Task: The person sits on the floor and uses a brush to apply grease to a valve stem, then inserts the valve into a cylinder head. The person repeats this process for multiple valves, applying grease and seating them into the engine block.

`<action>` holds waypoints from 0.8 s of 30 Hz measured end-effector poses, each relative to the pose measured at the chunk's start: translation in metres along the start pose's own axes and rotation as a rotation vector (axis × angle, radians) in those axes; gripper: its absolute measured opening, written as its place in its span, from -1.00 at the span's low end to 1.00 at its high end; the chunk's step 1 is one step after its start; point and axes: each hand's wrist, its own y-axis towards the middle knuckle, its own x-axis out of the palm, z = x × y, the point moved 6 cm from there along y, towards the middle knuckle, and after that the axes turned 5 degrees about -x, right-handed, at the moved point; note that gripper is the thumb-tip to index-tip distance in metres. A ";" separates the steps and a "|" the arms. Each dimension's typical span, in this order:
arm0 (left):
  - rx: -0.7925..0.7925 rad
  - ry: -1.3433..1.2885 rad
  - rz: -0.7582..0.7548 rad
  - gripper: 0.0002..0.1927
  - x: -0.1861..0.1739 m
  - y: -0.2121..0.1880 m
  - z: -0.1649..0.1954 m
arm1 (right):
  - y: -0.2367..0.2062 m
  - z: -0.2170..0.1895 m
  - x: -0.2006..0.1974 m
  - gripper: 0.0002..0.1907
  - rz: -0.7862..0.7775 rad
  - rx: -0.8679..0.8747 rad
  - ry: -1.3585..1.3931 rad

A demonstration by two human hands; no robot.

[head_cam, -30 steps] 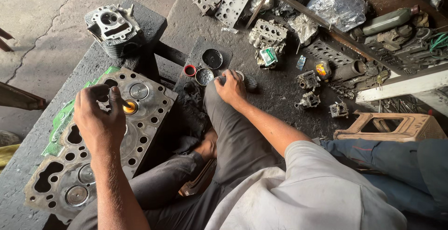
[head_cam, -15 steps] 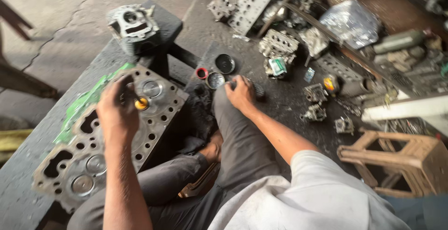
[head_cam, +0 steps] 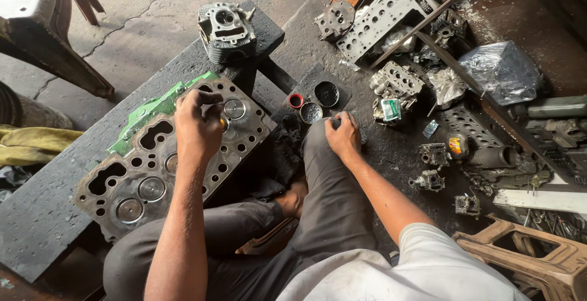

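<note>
Left hand (head_cam: 199,124) is working over the cylinder head (head_cam: 147,160).
It's gripping a small yellowish tool; right hand (head_cam: 342,137) is resting, fingers curled, on the knee.

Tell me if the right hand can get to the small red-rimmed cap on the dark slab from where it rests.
Probably yes. The right hand rests on the knee, and the red-rimmed cap lies just beyond it on the dark slab. Nothing stands between them; only a round tin sits beside it.
</note>
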 end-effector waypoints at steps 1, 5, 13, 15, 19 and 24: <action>-0.007 0.043 0.018 -0.79 0.000 0.001 -0.001 | 0.000 0.001 0.000 -0.65 -0.012 0.030 0.005; 0.010 -0.099 0.015 -0.86 0.002 0.001 -0.001 | 0.000 -0.002 -0.001 -0.66 0.011 -0.004 -0.008; -0.008 -0.126 -0.016 -0.86 0.003 0.000 -0.003 | 0.000 0.002 0.002 -0.65 -0.003 0.026 -0.016; 0.010 -0.140 -0.035 -0.87 0.006 0.001 -0.002 | -0.001 0.001 0.002 -0.64 0.003 0.005 -0.018; -0.081 -0.107 0.026 -0.76 0.005 0.001 -0.011 | -0.001 0.003 0.003 -0.64 -0.019 0.037 -0.025; -0.071 -0.064 -0.011 -0.86 0.010 0.000 -0.017 | 0.000 0.003 0.005 -0.62 -0.034 0.072 -0.006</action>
